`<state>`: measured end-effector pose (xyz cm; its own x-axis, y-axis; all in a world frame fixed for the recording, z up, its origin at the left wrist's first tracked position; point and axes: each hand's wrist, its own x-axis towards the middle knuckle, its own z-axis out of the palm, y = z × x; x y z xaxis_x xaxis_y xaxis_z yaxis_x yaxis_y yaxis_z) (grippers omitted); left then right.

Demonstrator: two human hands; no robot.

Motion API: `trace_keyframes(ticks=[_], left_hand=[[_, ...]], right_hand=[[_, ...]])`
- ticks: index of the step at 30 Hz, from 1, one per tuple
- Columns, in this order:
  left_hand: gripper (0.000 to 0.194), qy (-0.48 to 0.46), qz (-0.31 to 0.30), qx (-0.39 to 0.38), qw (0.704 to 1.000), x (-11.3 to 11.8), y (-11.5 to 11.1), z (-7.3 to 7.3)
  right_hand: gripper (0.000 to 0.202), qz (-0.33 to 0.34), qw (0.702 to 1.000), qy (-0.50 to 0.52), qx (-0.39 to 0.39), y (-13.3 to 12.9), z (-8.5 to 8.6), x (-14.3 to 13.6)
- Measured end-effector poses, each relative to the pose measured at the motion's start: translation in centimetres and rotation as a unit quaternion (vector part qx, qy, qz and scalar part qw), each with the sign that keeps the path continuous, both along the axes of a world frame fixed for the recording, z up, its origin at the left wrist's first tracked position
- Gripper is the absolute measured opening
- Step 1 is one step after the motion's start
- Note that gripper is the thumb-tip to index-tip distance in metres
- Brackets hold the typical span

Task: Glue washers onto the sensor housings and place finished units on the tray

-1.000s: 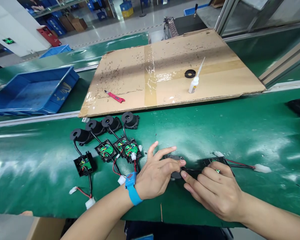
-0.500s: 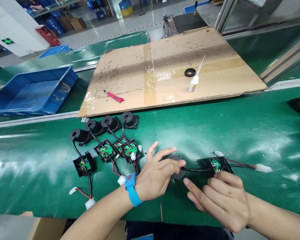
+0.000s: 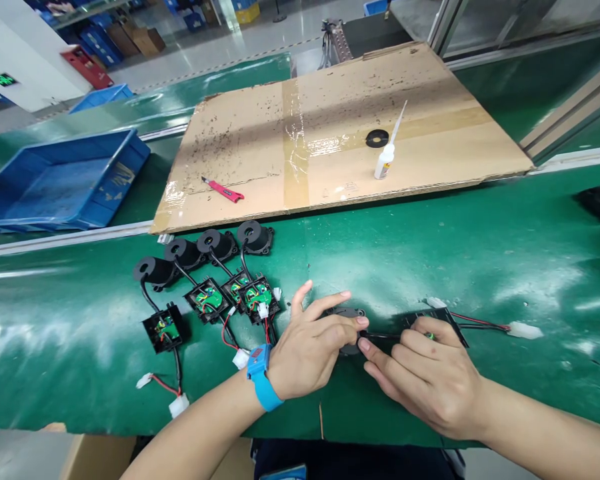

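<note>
My left hand (image 3: 313, 350), with a blue strap (image 3: 264, 379) at the wrist, is closed on a black round housing (image 3: 351, 312) on the green bench. Its index and middle fingers stretch over the housing; the thumb is hidden. From the housing a black cable (image 3: 384, 336) runs right to an open black box (image 3: 455, 327) with a circuit board, partly covered by my right hand (image 3: 430, 380). The right fingertips pinch the cable where it meets the housing, close to the left fingertip. Red and black wires lead from the box to a white connector (image 3: 525, 330).
Several similar black housings (image 3: 215, 245) cabled to open circuit boxes (image 3: 165, 328) lie at left. A cardboard sheet (image 3: 250, 147) behind bears a red utility knife (image 3: 223, 190), a black ring (image 3: 377, 139) and a white dropper bottle (image 3: 385, 162). A blue bin (image 3: 115, 183) stands far left.
My right hand has moved left and slightly up, its fingertips now at the cable's end by the housing. It covers more of the circuit box. The left hand keeps its hold.
</note>
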<state>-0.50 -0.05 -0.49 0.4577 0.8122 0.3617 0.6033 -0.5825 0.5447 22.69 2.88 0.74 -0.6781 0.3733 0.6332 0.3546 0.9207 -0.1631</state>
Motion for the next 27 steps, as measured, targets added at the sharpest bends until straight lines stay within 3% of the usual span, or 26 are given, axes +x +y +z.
trace_keyframes(ticks=[6,20,27], left_hand=[[0.032,0.003,0.003,0.03,1.0,0.1,-0.1,-0.2],[0.031,0.009,-0.012,0.0,1.0,-0.3,0.1,0.1],[0.028,0.021,-0.014,-0.036,0.999,-0.5,0.2,1.0]], right_hand=[[0.013,-0.002,1.0,-0.012,-0.012,0.0,0.1,0.0],[0.011,-0.001,1.0,-0.019,-0.003,0.1,0.1,0.0],[0.013,-0.002,1.0,-0.012,-0.001,0.0,0.0,-0.1]])
